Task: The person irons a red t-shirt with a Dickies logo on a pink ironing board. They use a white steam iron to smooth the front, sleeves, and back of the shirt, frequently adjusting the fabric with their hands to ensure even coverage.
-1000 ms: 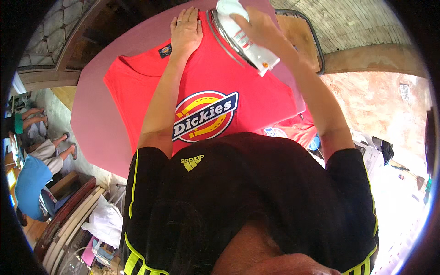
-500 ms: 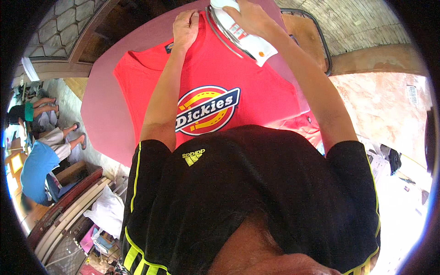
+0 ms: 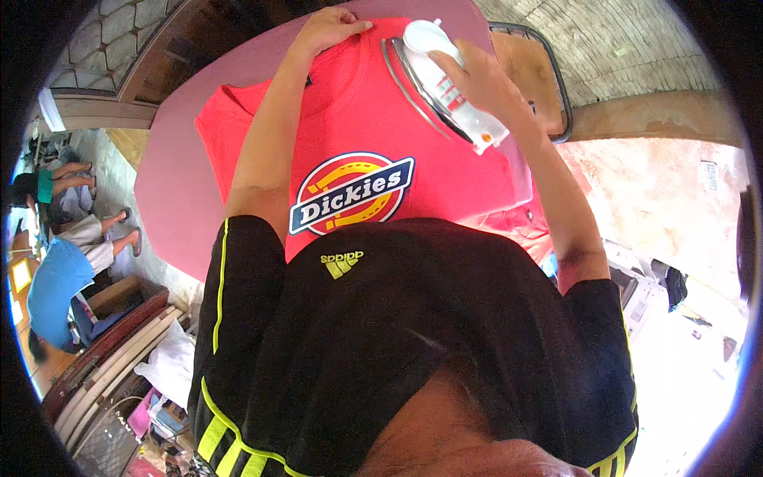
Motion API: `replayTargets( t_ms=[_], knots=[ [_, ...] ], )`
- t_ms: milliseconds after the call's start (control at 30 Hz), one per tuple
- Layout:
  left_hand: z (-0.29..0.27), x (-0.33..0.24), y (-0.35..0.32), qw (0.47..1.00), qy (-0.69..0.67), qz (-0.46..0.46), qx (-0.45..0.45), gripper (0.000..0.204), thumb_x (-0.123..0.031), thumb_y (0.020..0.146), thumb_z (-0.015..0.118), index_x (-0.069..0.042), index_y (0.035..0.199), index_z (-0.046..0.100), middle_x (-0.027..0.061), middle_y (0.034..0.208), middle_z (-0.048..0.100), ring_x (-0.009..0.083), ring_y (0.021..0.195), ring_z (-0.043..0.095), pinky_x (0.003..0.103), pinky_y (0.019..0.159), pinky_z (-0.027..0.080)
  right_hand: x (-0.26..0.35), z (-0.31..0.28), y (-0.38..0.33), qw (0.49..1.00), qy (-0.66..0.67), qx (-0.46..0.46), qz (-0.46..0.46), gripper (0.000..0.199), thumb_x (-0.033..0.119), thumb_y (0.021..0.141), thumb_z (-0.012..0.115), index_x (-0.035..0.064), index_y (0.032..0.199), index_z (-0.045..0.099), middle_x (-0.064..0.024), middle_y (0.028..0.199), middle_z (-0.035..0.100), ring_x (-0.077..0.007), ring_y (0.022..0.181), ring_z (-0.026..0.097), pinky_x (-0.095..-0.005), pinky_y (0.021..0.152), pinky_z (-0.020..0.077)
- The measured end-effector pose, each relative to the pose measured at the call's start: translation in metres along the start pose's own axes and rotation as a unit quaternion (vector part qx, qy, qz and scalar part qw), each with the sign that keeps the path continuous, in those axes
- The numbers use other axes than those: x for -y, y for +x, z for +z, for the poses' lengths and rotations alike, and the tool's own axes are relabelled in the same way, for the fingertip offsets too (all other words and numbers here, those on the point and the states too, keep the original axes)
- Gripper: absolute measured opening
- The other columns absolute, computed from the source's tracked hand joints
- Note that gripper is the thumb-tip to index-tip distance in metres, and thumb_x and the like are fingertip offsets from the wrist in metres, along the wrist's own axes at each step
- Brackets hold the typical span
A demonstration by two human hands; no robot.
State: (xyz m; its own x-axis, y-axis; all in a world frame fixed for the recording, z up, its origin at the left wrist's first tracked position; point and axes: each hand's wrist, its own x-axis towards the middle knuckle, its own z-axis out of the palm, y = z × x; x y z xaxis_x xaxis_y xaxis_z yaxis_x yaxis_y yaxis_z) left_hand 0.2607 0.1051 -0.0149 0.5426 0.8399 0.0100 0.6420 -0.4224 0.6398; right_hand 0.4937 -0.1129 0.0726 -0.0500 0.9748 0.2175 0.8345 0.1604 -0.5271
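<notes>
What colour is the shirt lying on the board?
The shirt is mostly red, seen best in the head view.

through the head feed i read the red t-shirt [image 3: 338, 119] as soft matt cloth, with a smooth printed emblem [image 3: 350, 193] across it. the clothes iron [image 3: 447, 97] shows me glossy white plastic, and its soleplate edge [image 3: 407, 73] looks like shiny metal. the mauve board [image 3: 175, 175] beneath seems covered in plain matt fabric. at the near side i get a black shirt [image 3: 413, 294] of dull cloth. far right, i make out a tan wood-like panel [image 3: 515, 70] in a smooth dark metal frame [image 3: 567, 103]; near left, a white bag [image 3: 168, 362] of thin, crinkled plastic.
</notes>
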Motion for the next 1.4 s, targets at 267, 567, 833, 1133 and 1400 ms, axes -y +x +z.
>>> replayTargets(
  t_ms=[267, 567, 833, 1133, 1400],
  knots=[
    [0.001, 0.017, -0.001, 0.990, -0.105, 0.043, -0.083, 0.018, -0.019, 0.087, 0.069, -0.001, 0.087, 0.072, 0.0145, 0.082, 0.071, 0.0224, 0.077, 0.068, 0.035, 0.071, 0.052, 0.018, 0.012, 0.016, 0.998, 0.018, 0.005, -0.066, 0.036, 0.033, 0.094, 0.068, -0.0004, 0.103, 0.063, -0.0254, 0.088, 0.063, -0.0399, 0.081, 0.063, -0.0443, 0.072, 0.0489],
    [-0.006, -0.004, -0.205, 0.925, 0.239, -0.091, -0.281, 0.069, -0.057, 0.096, 0.051, -0.008, 0.144, 0.046, 0.0184, 0.153, 0.041, 0.0356, 0.141, 0.038, 0.061, 0.107, 0.031, 0.021, 0.044, 0.095, 0.996, 0.013, 0.024, -0.089, 0.042, 0.037, 0.095, 0.059, -0.0036, 0.103, 0.063, -0.0289, 0.085, 0.066, -0.0472, 0.084, 0.065, -0.0516, 0.073, 0.0508],
    [-0.017, 0.074, -0.264, 0.872, 0.350, -0.179, -0.291, 0.083, -0.070, 0.094, 0.041, -0.007, 0.148, 0.041, 0.0170, 0.157, 0.034, 0.0411, 0.145, 0.029, 0.065, 0.110, 0.025, 0.015, 0.010, 0.016, 0.988, -0.047, 0.126, -0.081, 0.038, 0.036, 0.095, 0.065, 0.0010, 0.110, 0.061, -0.0241, 0.092, 0.065, -0.0396, 0.085, 0.065, -0.0432, 0.074, 0.0499],
    [-0.035, 0.070, -0.244, 0.838, 0.404, -0.199, -0.309, 0.055, -0.050, 0.099, 0.047, -0.016, 0.142, 0.052, 0.0155, 0.149, 0.047, 0.0391, 0.136, 0.042, 0.056, 0.108, 0.033, 0.042, 0.013, 0.044, 0.946, -0.061, 0.255, -0.192, 0.037, 0.035, 0.094, 0.066, 0.0011, 0.107, 0.059, -0.0236, 0.086, 0.066, -0.0396, 0.080, 0.066, -0.0442, 0.068, 0.0505],
    [-0.035, 0.076, -0.243, 0.860, 0.357, -0.226, -0.285, 0.062, -0.058, 0.099, 0.041, -0.023, 0.150, 0.042, 0.0132, 0.157, 0.036, 0.0394, 0.142, 0.033, 0.062, 0.110, 0.026, 0.088, 0.040, 0.051, 0.910, -0.057, 0.234, -0.338, 0.034, 0.032, 0.089, 0.071, 0.0015, 0.098, 0.058, -0.0223, 0.080, 0.065, -0.0404, 0.076, 0.066, -0.0468, 0.064, 0.0505]
  ],
)
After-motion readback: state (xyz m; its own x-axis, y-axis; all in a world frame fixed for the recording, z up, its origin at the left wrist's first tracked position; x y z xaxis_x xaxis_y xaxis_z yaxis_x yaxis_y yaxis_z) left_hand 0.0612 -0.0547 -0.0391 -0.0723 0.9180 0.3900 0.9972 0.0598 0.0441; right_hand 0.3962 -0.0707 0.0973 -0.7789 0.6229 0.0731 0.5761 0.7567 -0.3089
